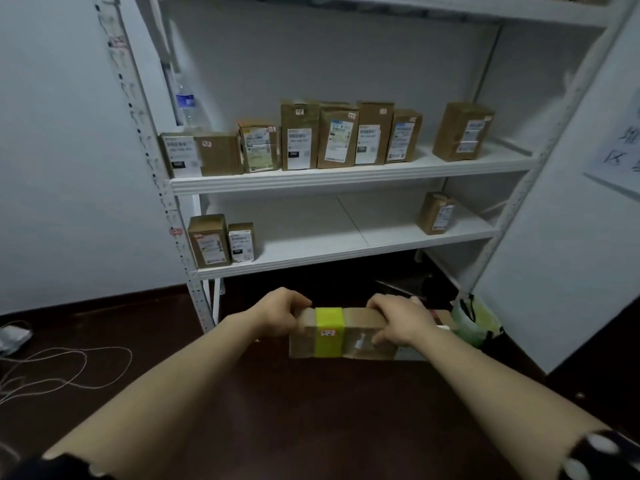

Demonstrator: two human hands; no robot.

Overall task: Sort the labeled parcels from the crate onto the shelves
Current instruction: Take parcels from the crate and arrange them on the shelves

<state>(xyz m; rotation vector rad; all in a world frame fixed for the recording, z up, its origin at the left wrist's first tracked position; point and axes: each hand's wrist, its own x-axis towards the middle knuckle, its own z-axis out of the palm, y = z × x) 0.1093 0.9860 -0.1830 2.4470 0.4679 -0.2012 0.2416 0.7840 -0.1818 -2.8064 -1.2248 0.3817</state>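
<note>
A white metal shelving unit (165, 202) fills the wall ahead of me, standing on a dark floor (311, 403). Its upper shelf (346, 180) carries a row of six brown labeled parcels (337, 136) packed side by side from the left, with a seventh parcel (462, 131) standing apart at the right end. The lower shelf (346, 254) holds a pair of small parcels (221, 241) together at the left end and a single box (436, 213) far back on the right.

Near me, below the lower shelf and above the floor, I hold a long brown cardboard parcel (362, 323) level between both hands. My left hand (277, 313) grips its left end, fingers curled over the top edge. My right hand (398, 320) grips the right end the same way, thumb on the near face.

A yellow-green tape band (329, 344) wraps the held parcel left of its middle. A printed paper sign (620, 157) hangs on the right wall, and a green bag (474, 320) sits on the floor below it, beside the rack's right post. Pale cables (69, 368) loop across the floor at left. A clear water bottle (187, 105) stands at the far left of the upper shelf, behind the parcels. A small red-and-white sticker (328, 332) sits on the tape band.
</note>
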